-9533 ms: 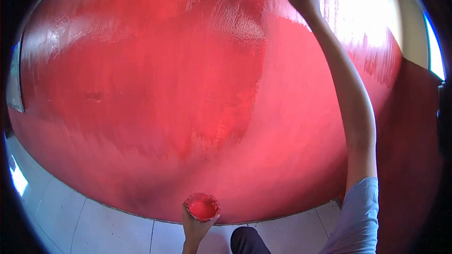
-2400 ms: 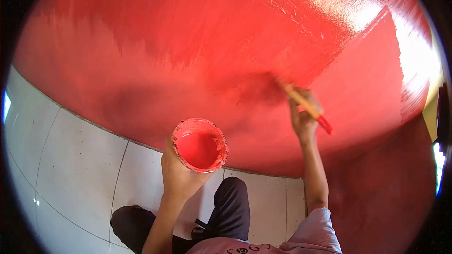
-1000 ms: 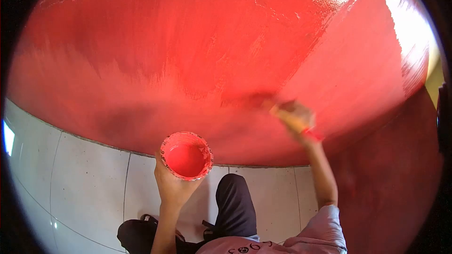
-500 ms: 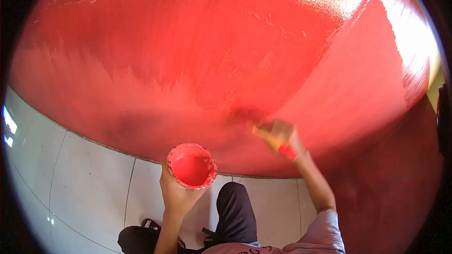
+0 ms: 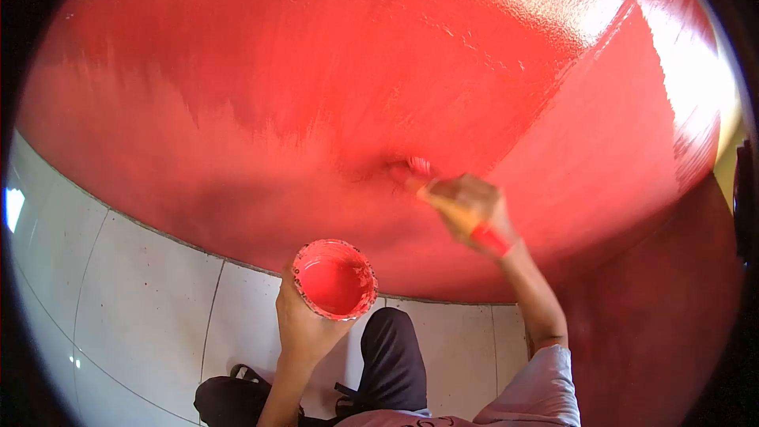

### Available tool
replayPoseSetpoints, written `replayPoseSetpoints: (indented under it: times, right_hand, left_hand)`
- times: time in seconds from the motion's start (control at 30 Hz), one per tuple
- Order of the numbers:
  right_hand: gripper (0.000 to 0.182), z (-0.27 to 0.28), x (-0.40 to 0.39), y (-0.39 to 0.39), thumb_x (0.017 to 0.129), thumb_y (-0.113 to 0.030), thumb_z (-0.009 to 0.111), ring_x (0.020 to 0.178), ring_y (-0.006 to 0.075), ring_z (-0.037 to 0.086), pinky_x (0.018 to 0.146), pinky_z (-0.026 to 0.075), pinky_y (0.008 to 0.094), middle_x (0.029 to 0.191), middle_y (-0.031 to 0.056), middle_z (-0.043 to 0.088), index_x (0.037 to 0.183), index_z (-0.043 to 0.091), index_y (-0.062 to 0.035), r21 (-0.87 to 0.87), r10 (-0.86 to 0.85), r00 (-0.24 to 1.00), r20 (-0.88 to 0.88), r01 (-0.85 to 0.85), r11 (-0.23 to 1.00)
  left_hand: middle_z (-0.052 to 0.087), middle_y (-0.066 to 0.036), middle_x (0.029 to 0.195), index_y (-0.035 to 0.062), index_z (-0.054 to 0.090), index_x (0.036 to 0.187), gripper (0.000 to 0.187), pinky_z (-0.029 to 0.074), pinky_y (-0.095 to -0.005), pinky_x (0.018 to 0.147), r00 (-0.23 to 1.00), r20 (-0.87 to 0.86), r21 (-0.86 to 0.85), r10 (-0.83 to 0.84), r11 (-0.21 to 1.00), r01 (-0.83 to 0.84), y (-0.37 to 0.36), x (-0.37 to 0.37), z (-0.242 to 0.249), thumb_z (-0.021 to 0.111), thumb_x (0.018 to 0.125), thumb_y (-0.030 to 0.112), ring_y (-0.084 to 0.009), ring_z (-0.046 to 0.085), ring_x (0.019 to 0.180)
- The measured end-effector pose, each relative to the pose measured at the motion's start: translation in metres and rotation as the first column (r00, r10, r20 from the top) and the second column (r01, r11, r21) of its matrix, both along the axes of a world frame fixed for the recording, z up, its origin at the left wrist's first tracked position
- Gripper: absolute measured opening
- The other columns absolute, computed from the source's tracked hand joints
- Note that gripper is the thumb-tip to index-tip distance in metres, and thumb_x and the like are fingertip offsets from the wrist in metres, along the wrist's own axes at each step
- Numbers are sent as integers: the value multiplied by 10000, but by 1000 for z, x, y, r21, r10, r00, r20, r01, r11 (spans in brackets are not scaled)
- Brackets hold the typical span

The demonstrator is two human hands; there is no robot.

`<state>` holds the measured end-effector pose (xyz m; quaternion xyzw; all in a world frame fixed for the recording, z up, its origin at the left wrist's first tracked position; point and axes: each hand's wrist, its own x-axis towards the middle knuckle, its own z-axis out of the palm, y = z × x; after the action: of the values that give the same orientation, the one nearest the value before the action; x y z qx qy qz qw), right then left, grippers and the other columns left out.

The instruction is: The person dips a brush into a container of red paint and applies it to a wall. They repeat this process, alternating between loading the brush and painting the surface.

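My left hand (image 5: 304,328) is wrapped round a cup of red paint (image 5: 335,279), held upright enough that I look down into it. Paint smears cover its rim and inner wall. In my right hand (image 5: 474,205) is a paintbrush (image 5: 451,209) with a yellow and red handle. Its red-coated bristles lie against the red wall (image 5: 277,174), where a fresh streak shows at the tip. Darker, glossy wet paint covers the upper part of the wall; a paler, duller band runs along the bottom and up the right side.
White floor tiles (image 5: 142,285) meet the wall's curved lower edge. My bent knee (image 5: 393,356) in dark trousers is below the cup, close to the wall. A dark red surface (image 5: 648,308) lies at the lower right. Bright glare (image 5: 688,63) falls at upper right.
The brush tip has moved slightly upward on the wall, with my right hand still gripping it. My left hand and the cup have shifted a little to the right.
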<state>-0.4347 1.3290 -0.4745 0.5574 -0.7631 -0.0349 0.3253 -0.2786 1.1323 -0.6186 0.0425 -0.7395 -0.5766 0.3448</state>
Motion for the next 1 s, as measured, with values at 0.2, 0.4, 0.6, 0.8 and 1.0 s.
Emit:
replayPoseSetpoints:
  times: [0.2,0.4,0.6,0.8,1.0]
  right_hand:
    - [192,63,-14,-20,774,85,653,745,215,628,608,506,284,886,90,660,937,664,-16,-580,60,941,-333,-255,773]
    - [436,-42,0,-10,689,-34,695,813,209,627,632,538,325,910,44,659,1092,672,-199,-23,23,997,67,-22,1000]
    - [227,35,-3,-45,770,5,681,703,224,637,598,514,325,877,75,676,976,687,-91,-408,50,985,-166,-115,906]
    - [367,-21,-16,-57,670,-58,660,809,177,601,593,527,314,1028,19,625,1026,660,-147,11,178,949,-262,-181,983]
    - [375,-157,-16,27,754,-37,654,749,219,600,565,497,310,935,47,627,1124,638,-93,-268,265,887,378,-170,948]
  left_hand:
    - [624,-156,1061,-4,426,1198,886,519,-383,793,999,1,49,-36,998,35,0,-1,-6,918,501,237,-299,637,945]
    - [639,-151,1041,16,464,1148,802,507,-378,810,996,18,100,-88,991,85,-3,2,7,905,507,211,-290,637,957]
    - [636,-144,1031,9,471,1155,818,521,-382,778,999,-38,80,-36,996,39,-4,-1,1,911,508,246,-300,646,914]
    - [627,-143,1058,8,457,1174,842,520,-372,785,998,-56,62,-21,998,25,-9,1,12,916,503,226,-286,642,931]
    - [616,-134,1067,9,453,1171,840,507,-362,802,951,-194,66,242,970,-234,24,-7,27,920,496,189,-270,627,943]
